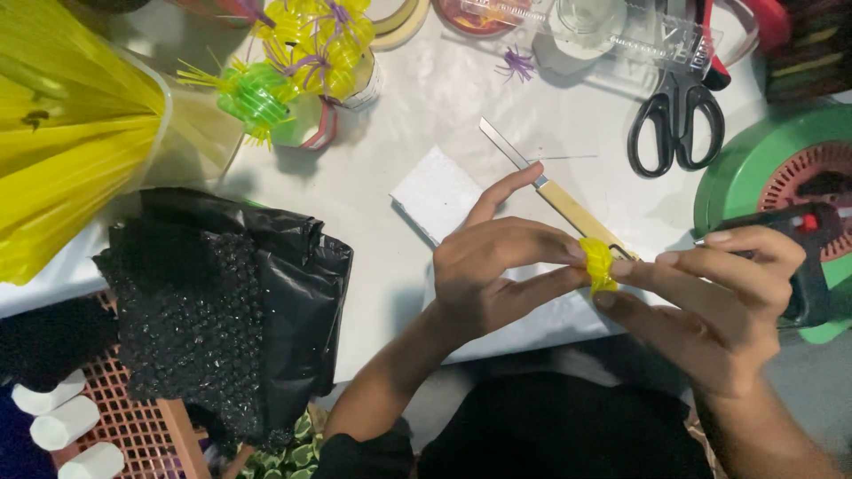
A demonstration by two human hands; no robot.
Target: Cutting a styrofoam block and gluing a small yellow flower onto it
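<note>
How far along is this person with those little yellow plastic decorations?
Already done, it seems: finished yellow and green plastic flower shapes with purple centres stand at the table's far edge. In hand: the left hand and right hand pinch a small crumpled yellow plastic piece between their fingertips, not yet formed like the others. Left: a large bundle of yellow plastic strips lies unused, with black-handled scissors nearby.

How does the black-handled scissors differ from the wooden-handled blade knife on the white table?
The black-handled scissors lie clear of both hands; the wooden-handled blade knife runs under the left hand. The scissors have looped plastic handles; the knife has a straight pale handle. The scissors lie vertically in view, the knife diagonally. Both rest flat on the table.
</note>
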